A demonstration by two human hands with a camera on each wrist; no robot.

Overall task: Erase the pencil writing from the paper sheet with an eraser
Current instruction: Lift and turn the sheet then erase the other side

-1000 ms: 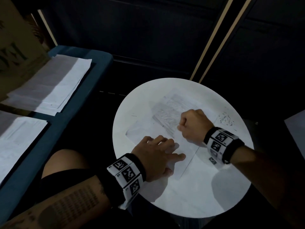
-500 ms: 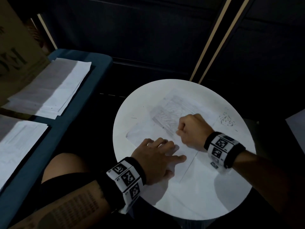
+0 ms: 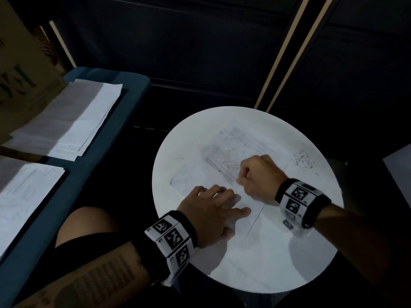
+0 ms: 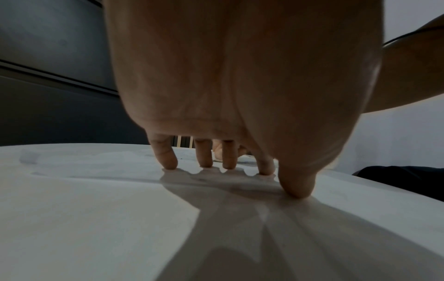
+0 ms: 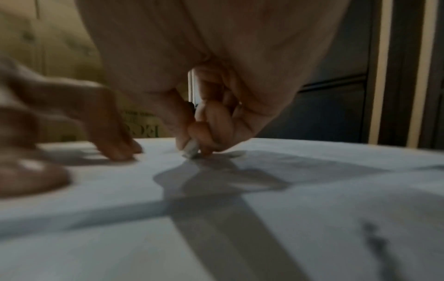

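A white paper sheet [image 3: 195, 174] with a grey block of pencil writing [image 3: 231, 152] lies on a round white table [image 3: 255, 263]. My right hand [image 3: 255, 176] is curled into a fist at the near edge of the writing and pinches a small white eraser [image 5: 191, 150], whose tip touches the sheet [image 5: 264, 190]. My left hand [image 3: 213, 210] lies flat on the sheet's near part, fingers [image 4: 165, 157] spread and straight, pressing the paper down just left of the right hand.
Dark eraser crumbs [image 3: 304, 161] lie on the table at the right. A blue bench [image 3: 89, 165] on the left carries paper stacks [image 3: 73, 116] and a cardboard box [image 3: 20, 70]. My knee [image 3: 86, 225] is under the table's left edge.
My right fist with the eraser has shifted slightly toward me and to the right along the writing's near edge. The left hand has stayed pressed on the sheet.
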